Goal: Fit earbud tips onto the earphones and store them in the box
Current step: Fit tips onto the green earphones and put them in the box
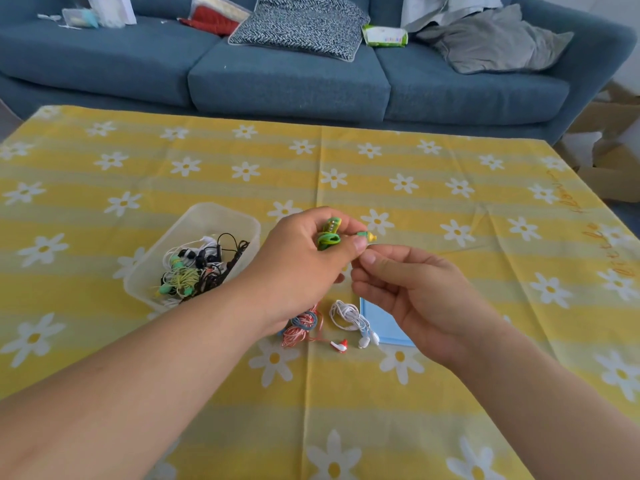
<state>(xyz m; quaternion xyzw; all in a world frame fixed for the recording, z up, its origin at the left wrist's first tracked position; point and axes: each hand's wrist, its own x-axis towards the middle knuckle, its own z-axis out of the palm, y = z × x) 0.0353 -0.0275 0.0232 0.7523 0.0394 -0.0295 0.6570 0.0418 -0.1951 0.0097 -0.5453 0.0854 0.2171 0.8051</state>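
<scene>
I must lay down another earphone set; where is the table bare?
Bare: the yellow daisy tablecloth from the clear plastic box to the blue sofa, and its right side. Crowded: beside the box, red coiled earphones, white coiled earphones, a light blue sheet.

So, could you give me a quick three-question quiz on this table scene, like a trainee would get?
1. True or false: the left hand grips the green and yellow earphones.
2. Where does the clear box of tangled earphones stand? A on the sofa; B on the tablecloth, left of the left hand; C on the floor.
3. Fill in the colour: the coiled set beside the red and white earphones is ____.
Key: 1 true; 2 B; 3 white.
</scene>
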